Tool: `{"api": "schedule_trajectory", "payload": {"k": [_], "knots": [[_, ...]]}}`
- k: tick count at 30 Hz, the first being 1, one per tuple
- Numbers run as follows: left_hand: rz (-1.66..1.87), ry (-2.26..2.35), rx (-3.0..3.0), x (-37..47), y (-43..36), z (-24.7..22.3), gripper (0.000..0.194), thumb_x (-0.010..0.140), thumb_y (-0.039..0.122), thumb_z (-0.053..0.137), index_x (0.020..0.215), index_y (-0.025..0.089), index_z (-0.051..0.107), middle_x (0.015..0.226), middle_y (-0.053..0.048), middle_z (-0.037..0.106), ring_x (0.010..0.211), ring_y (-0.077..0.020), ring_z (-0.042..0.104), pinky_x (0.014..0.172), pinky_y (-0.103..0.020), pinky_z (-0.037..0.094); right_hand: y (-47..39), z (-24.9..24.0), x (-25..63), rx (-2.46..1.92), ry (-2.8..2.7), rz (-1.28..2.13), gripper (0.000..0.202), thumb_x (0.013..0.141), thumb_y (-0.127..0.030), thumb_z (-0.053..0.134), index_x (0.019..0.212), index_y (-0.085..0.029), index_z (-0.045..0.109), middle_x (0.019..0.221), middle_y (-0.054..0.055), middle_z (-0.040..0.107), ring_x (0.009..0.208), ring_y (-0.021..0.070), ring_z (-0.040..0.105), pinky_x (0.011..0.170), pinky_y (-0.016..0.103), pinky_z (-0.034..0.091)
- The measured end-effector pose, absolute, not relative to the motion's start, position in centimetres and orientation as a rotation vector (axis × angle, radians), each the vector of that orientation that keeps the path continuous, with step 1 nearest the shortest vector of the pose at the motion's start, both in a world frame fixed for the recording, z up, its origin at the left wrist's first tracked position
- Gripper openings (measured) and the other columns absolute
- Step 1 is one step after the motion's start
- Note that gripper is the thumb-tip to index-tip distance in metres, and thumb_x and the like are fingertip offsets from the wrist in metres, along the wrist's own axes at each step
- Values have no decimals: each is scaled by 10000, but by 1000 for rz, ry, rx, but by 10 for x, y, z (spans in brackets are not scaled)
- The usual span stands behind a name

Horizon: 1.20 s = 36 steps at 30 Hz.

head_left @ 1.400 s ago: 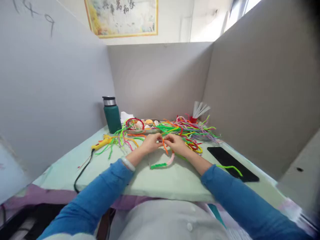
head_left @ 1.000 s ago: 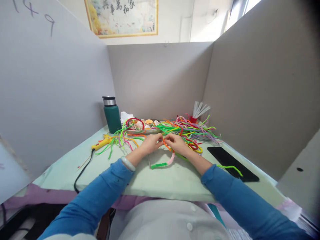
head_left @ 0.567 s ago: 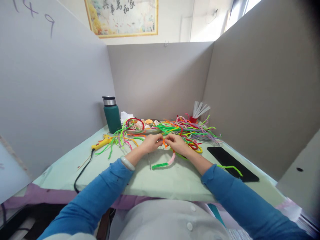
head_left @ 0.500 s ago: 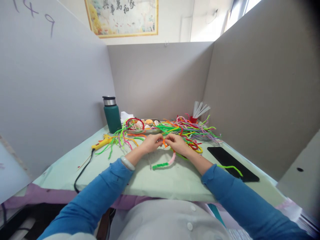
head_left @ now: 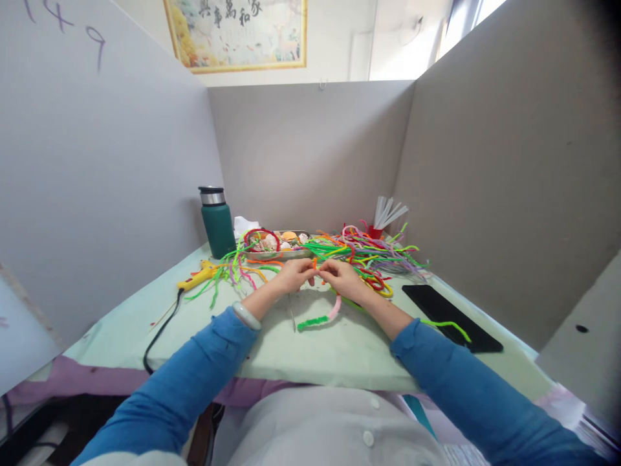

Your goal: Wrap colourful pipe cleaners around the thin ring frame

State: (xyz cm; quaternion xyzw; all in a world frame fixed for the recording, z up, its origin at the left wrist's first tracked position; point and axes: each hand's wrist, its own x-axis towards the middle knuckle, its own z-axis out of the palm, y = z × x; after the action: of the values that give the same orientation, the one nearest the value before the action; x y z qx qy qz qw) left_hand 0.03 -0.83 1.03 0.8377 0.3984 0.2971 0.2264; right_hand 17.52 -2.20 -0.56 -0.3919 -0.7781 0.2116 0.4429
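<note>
My left hand [head_left: 295, 274] and my right hand [head_left: 341, 277] meet fingertip to fingertip over the middle of the table. Both are closed in a pinch on an orange pipe cleaner [head_left: 315, 263], whose short end sticks up between them. Below my right hand, a curved pipe cleaner strip, pink [head_left: 334, 307] and then green [head_left: 313, 322], reaches down to the tablecloth; whether it joins the orange piece is hidden. A thin metallic tool [head_left: 292, 314] shows under my left hand, its upper part covered.
Behind my hands lie a metal tray [head_left: 279, 255] of small pieces and a pile of coloured pipe cleaners [head_left: 383, 249]. To the left are a green bottle [head_left: 218, 223] and a corded yellow glue gun [head_left: 196, 277]. White sticks [head_left: 387, 213] and a black slab [head_left: 446, 316] are at right.
The orange end between my fingertips pointed downward before and now stands up. My left fingers have shifted slightly. The pink and green strip has moved a touch.
</note>
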Motion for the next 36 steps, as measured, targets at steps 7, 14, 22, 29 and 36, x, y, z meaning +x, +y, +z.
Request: {"api": "schedule_trajectory", "payload": {"k": [7, 14, 22, 29, 36], "knots": [[831, 1057, 2199, 0, -7, 10, 380, 779, 484, 452, 799, 121, 561, 668, -30, 628, 408, -55, 457, 369, -158, 362, -24, -6, 174, -997, -1956, 500, 172, 765, -305, 484, 736, -162, 575, 612, -20, 549, 512, 86, 404, 468, 203, 278], [838, 1054, 1982, 3, -6, 9, 328, 742, 445, 528, 748, 118, 555, 613, -30, 603, 455, -72, 484, 369, -161, 366, -25, -6, 173, -985, -1960, 507, 190, 766, -316, 481, 745, -157, 583, 620, -15, 552, 513, 86, 405, 468, 203, 279], [809, 1047, 1752, 1, -16, 18, 227, 695, 345, 577, 671, 121, 552, 510, 11, 546, 339, -31, 326, 398, -203, 372, -28, -6, 172, -940, -1979, 490, 177, 772, -287, 474, 781, -156, 593, 657, -6, 571, 556, 92, 438, 504, 204, 310], [658, 960, 1644, -3, -15, 19, 322, 716, 387, 542, 508, 143, 523, 284, 70, 251, 314, -51, 280, 497, -236, 438, -33, -2, 172, -943, -2000, 474, 178, 776, -288, 476, 790, -158, 597, 649, -8, 569, 562, 94, 443, 515, 206, 314], [798, 1114, 1770, 4, -16, 17, 316, 689, 444, 576, 674, 132, 532, 517, 5, 535, 362, -42, 362, 397, -195, 366, -30, -3, 172, -1011, -1966, 458, 180, 766, -300, 483, 769, -157, 592, 647, -6, 577, 546, 95, 441, 503, 208, 314]]}}
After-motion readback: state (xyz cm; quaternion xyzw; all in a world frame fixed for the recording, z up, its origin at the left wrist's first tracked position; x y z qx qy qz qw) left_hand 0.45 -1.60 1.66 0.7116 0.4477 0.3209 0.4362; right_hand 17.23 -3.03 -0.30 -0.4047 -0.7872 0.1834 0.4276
